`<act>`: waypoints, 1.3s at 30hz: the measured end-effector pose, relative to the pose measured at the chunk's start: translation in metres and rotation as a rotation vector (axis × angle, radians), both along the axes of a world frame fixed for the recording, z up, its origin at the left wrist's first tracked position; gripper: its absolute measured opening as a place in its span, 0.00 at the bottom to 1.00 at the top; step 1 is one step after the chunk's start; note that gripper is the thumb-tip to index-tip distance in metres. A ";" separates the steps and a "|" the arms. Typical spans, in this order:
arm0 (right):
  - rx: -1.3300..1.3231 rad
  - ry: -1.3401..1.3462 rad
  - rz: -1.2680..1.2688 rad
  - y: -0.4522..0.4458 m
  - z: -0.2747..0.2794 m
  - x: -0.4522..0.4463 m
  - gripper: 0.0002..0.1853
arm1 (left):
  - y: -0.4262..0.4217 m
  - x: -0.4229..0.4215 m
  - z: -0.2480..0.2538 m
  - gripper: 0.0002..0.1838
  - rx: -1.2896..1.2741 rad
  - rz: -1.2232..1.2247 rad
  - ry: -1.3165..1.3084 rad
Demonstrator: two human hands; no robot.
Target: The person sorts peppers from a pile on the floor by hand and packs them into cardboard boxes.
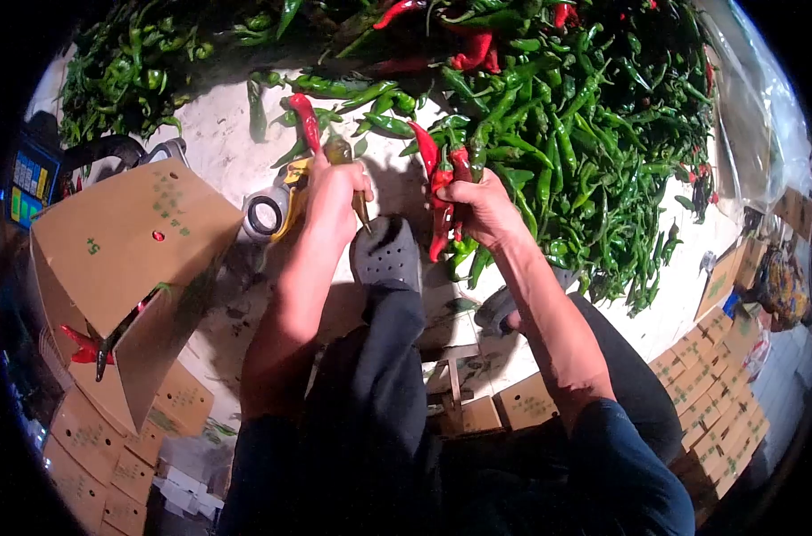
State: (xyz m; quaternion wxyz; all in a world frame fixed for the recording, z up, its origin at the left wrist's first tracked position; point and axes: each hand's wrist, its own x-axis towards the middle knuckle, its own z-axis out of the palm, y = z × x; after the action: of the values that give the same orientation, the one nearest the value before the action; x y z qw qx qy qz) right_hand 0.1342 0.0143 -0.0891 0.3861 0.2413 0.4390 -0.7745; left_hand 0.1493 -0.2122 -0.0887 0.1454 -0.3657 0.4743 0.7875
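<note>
My left hand (332, 192) is closed around a red chili pepper (307, 122) and a brownish-green chili pepper (338, 150), whose thin tip hangs below the fingers. Several red chili peppers (441, 188) are bunched in my right hand (486, 207), along with a dark green one (477, 154); its thumb presses across them. Just beyond the right hand spreads a large heap of green chili peppers (562, 134). A few loose green peppers (370, 96) lie on the white sheet past both hands.
An open cardboard box (129, 223) with red peppers stands at left, beside a yellow tape dispenser (292, 183) and a scale display (33, 183). My grey clog (386, 255) rests between the hands. Flat cartons (714, 393) are stacked at lower right, more cartons (89, 438) at lower left.
</note>
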 end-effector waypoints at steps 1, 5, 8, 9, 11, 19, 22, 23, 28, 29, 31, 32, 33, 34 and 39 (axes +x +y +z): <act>0.019 0.001 -0.020 -0.001 0.000 0.001 0.11 | 0.004 0.002 0.007 0.29 0.021 -0.046 -0.013; -0.164 -0.055 -0.012 -0.006 0.016 -0.001 0.16 | 0.025 0.005 0.009 0.23 0.064 -0.354 0.113; -0.229 -0.092 0.016 -0.008 0.023 -0.003 0.16 | 0.034 0.004 0.007 0.13 0.170 -0.266 0.177; -0.172 -0.090 -0.005 -0.007 0.017 -0.001 0.15 | 0.037 0.005 0.004 0.11 0.096 -0.207 0.205; -0.086 -0.036 -0.049 -0.005 0.008 0.002 0.14 | 0.038 0.006 0.002 0.08 -0.001 -0.122 0.192; -0.091 -0.077 -0.094 -0.012 0.010 0.002 0.12 | 0.025 0.010 -0.002 0.07 -0.132 -0.019 0.180; 0.012 0.011 -0.076 -0.011 0.011 0.001 0.12 | 0.014 0.010 0.001 0.07 -0.166 -0.028 0.160; 0.030 0.041 -0.086 -0.010 0.011 0.000 0.13 | 0.011 0.011 0.000 0.07 -0.197 -0.041 0.156; 0.193 0.159 0.017 0.000 0.016 -0.004 0.11 | -0.011 0.033 0.008 0.09 -0.516 -0.388 0.008; 0.261 0.210 0.069 0.002 0.016 -0.003 0.11 | -0.028 0.051 0.005 0.17 -0.630 -0.620 -0.006; 0.406 0.275 0.170 0.006 0.018 -0.002 0.12 | -0.047 0.083 0.037 0.34 -0.634 -0.884 -0.203; 0.343 0.251 0.221 0.013 0.014 -0.003 0.11 | -0.070 0.159 -0.010 0.22 -1.003 -0.766 0.295; 0.363 0.248 0.214 0.015 0.012 -0.001 0.10 | -0.101 0.207 -0.043 0.23 -0.707 -0.964 0.252; 0.383 0.247 0.206 0.016 0.009 -0.001 0.10 | -0.107 0.216 -0.006 0.23 -0.475 -1.119 -0.051; 0.523 0.556 0.381 -0.014 0.008 -0.020 0.10 | -0.094 0.197 0.037 0.16 -0.875 -0.783 -0.220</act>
State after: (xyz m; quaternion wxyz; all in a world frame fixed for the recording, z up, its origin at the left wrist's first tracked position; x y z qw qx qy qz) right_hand 0.1142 0.0003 -0.0807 0.3148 0.0276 0.7449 -0.5876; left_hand 0.3464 -0.3057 -0.0518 0.3091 -0.2691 0.8363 0.3642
